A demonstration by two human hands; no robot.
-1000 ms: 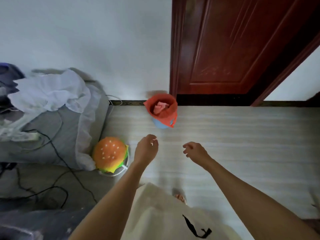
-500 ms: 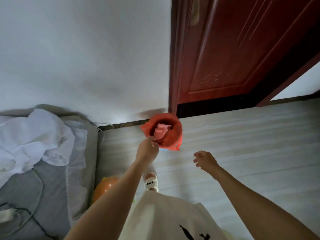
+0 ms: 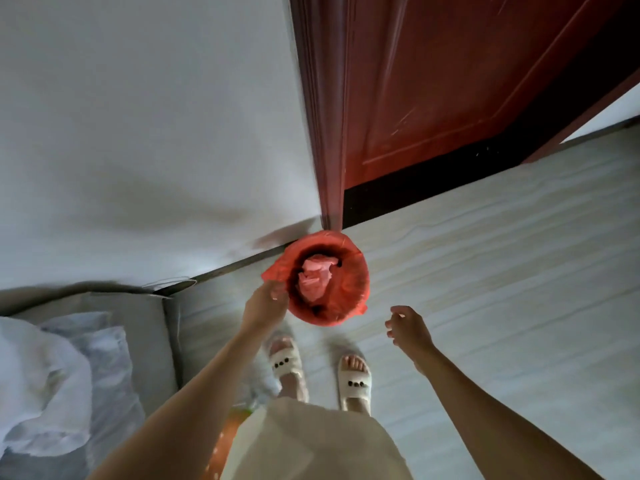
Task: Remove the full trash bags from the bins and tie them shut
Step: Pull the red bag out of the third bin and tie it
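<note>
A red trash bag (image 3: 349, 292) lines a small bin on the floor by the wall and door frame; the bin itself is hidden under the bag. Crumpled pink rubbish (image 3: 317, 278) lies inside. My left hand (image 3: 266, 303) pinches the bag's left rim, where the plastic flares outward. My right hand (image 3: 408, 327) hovers to the right of the bag, fingers apart, touching nothing.
A dark red door (image 3: 433, 91) and its frame stand just behind the bin. A grey bed (image 3: 138, 341) with white bedding (image 3: 45, 382) is at the left. My sandalled feet (image 3: 322, 372) stand on the pale floor right below the bin.
I have stepped closer, so the bin now lies almost straight below. My left hand reached the bag's rim and stays on it. My right hand has come nearer the bag.
</note>
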